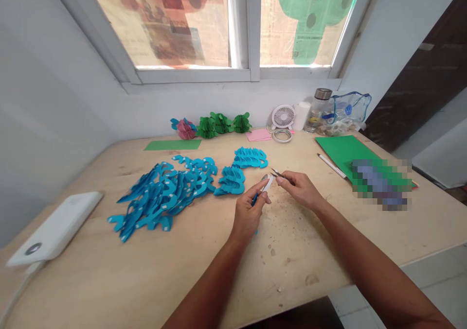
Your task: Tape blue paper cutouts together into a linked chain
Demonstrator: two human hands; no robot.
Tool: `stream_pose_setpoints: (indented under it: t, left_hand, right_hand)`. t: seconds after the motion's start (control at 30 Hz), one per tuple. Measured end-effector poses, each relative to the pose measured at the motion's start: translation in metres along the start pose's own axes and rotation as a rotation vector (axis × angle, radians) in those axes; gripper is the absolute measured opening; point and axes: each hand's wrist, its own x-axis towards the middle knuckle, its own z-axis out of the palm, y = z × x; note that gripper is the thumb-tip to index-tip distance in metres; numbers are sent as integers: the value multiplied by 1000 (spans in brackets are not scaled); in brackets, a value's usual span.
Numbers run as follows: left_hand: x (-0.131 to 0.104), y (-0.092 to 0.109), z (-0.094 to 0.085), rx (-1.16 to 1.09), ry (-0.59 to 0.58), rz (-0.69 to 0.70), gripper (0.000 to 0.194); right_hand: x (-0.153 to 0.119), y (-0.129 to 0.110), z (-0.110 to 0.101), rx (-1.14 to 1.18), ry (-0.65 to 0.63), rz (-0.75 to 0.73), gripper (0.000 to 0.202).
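From the near edge of the pale wooden tabletop (299, 241), both bare forearms are angled inward, and the hands are brought almost together above it. The small flat white strip (268, 183) is pinched between thumb and fingers of the left hand (249, 206), a narrow grip; a bright-blue paper piece (254, 199) is partly hidden in the same grasp. For good work here, the strip is best steadied close to its free end, with the blue paper pinched lightly, since thin paper would likely be creased by a hard squeeze. A slender dark pointed tool (278, 175), probably tweezers, is gripped by thumb and fingers of the right hand (298, 187); whether its tips are parted cannot be told. The tips are placed just beside the strip's upper end; contact cannot be made out. A low approach and a shallow, gentle bite are advised, with the hand edges rested on the wood if shake is noticed. Pose: left fingers pointed up and to the right, right fingers pointed left, tool aimed across. Beyond the hands, two neat stacks of curved bright-blue paper cut-outs (232, 181) are set; to their left a loose heap of similar white-patched pieces (166, 193) is spread. Farther back, a pale ring-shaped roll of tape (282, 140) is laid before a small round white fan (283, 117).
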Motion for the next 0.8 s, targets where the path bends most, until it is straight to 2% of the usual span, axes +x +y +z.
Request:
stream_pose_setpoints:
  t: [0.17, 0.5, 0.8]
  left_hand:
    - [-1, 0, 1, -5, -23, -8, 45]
    - [-1, 2, 2, 16, -44, -25, 45]
    - [0, 2, 1, 23, -54, -13, 44]
  right_hand:
    - [-1, -3, 2, 2, -43, -27, 41]
    - [-2, -5, 0, -5, -42, -35, 41]
    - [-3, -7, 1, -16, 22, -35, 40]
